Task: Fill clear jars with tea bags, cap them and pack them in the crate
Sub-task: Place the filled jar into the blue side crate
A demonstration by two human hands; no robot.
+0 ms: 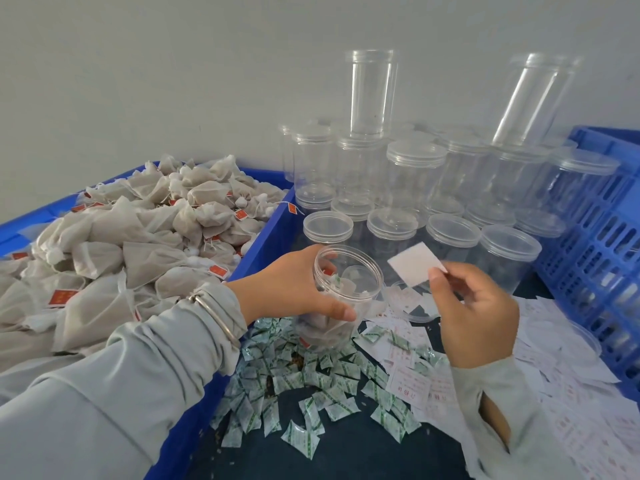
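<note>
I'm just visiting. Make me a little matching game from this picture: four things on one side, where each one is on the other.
Things:
1. open jar
2. white slip
3. tea bags
4. green-printed sachets

Places:
A. heaped in the blue bin
B. pinched by the right hand
C. scattered on the dark table
D. gripped by the left hand

Pairs: 1-D, 2-B, 3-A, 4-C
</note>
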